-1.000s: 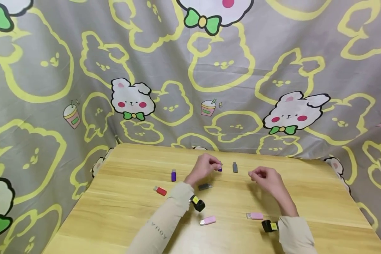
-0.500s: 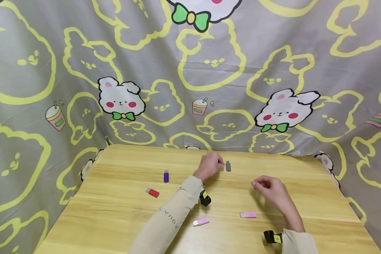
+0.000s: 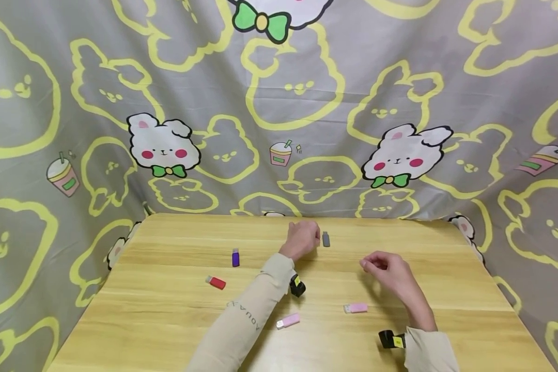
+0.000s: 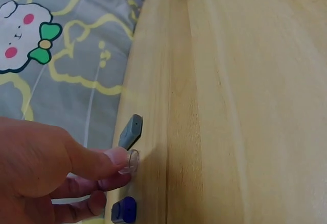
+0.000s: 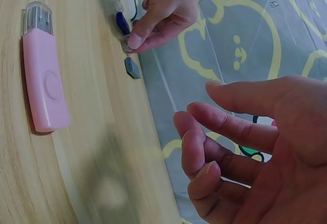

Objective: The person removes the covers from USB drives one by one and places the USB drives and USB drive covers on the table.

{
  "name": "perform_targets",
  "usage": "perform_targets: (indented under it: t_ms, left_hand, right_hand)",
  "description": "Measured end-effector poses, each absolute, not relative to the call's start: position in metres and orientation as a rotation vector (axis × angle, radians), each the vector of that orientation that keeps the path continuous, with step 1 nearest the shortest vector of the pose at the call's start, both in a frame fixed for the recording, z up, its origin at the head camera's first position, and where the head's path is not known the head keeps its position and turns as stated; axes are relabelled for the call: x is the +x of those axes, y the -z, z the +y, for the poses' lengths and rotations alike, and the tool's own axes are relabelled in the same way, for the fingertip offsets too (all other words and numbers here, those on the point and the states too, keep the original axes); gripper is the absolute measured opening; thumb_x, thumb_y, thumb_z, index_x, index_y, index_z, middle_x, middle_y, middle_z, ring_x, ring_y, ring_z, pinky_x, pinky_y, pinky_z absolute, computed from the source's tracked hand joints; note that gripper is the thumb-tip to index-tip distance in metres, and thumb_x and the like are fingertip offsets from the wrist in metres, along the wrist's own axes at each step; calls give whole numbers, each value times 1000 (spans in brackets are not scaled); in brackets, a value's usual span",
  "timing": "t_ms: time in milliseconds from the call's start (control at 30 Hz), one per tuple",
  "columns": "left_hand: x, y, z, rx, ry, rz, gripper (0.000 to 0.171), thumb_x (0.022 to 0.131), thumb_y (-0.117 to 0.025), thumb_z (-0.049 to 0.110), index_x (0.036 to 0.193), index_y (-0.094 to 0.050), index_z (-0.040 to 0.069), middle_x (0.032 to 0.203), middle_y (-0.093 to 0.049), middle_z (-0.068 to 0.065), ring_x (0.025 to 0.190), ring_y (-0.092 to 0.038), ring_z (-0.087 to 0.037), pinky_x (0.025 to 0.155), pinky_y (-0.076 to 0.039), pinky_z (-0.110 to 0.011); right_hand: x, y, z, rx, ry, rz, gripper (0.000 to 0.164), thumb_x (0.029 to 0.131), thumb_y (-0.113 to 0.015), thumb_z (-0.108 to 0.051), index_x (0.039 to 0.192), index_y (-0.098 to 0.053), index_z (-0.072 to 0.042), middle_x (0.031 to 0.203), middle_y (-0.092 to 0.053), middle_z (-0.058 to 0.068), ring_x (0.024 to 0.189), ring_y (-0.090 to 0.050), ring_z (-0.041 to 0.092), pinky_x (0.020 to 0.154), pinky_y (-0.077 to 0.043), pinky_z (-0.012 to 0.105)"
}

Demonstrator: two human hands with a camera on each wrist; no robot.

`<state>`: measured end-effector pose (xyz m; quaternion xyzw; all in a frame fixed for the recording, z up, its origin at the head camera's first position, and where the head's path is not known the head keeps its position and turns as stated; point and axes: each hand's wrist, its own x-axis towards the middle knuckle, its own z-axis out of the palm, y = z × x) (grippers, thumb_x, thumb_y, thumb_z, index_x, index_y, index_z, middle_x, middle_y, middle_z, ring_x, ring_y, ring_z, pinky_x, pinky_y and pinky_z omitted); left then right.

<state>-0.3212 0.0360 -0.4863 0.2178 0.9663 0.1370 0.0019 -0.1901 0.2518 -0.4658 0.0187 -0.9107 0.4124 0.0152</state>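
My left hand point(image 3: 302, 239) is near the table's far edge; its thumb and fingers pinch a clear plastic cap point(image 4: 132, 162). Just past the fingertips lies a grey USB stick point(image 3: 326, 239). Beside the same fingers is a purple USB stick point(image 4: 124, 210), hidden behind the hand in the head view. My right hand point(image 3: 387, 268) hovers over the table's right half, fingers loosely bent and holding nothing. Nearest to it is a pink USB stick point(image 3: 356, 308) with a clear cap over its plug, seen large in the right wrist view.
To the left lie another purple USB stick point(image 3: 235, 258) and a red one point(image 3: 217, 282). A second pink USB stick point(image 3: 288, 321) is near the front, right of the left sleeve point(image 3: 248, 310). A patterned curtain point(image 3: 242, 155) hangs behind the wooden table point(image 3: 144, 310).
My left hand has moved right, close to the grey stick, covering the purple one. A dark grey stick has become hidden behind the left forearm. The head view has shifted; the right hand stays hovering.
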Motion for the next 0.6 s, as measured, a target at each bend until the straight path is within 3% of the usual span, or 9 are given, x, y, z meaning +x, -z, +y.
perform_targets:
  t_ms: [133, 267, 467, 600]
  left_hand:
    - [-321, 484, 34, 675, -426, 3031, 26, 82, -65, 12, 59, -63, 24, 61, -56, 15, 66, -52, -10, 80, -38, -43]
    - [-319, 482, 33, 669, -493, 3027, 25, 85, -63, 15, 62, -61, 24, 63, -56, 14, 68, -52, -10, 88, -37, -48]
    - [-306, 469, 11, 660, -726, 3021, 9, 90, -64, 20, 89, -72, 19, 79, -65, 13, 78, -57, -8, 92, -36, -48]
    - [-289, 460, -13, 671, -883, 3034, 16, 90, -65, 22, 104, -72, 18, 100, -67, 8, 94, -60, -12, 89, -39, -44]
  right_hand:
    - [-191, 466, 251, 71, -1284, -2829, 25, 92, -63, -29, 95, -70, -5, 82, -68, 7, 74, -61, 21, 62, -47, 25]
    - [-189, 463, 252, 101, -1257, -2851, 20, 92, -63, -24, 95, -69, -5, 81, -68, 4, 74, -60, 17, 63, -48, 25]
    - [-181, 452, 249, 400, -1191, -2932, 6, 88, -67, -11, 92, -69, -7, 82, -65, 0, 74, -57, 12, 64, -49, 25]
    - [-178, 452, 249, 592, -1216, -2946, 7, 86, -66, -2, 91, -68, -6, 83, -65, 4, 76, -58, 13, 68, -51, 26]
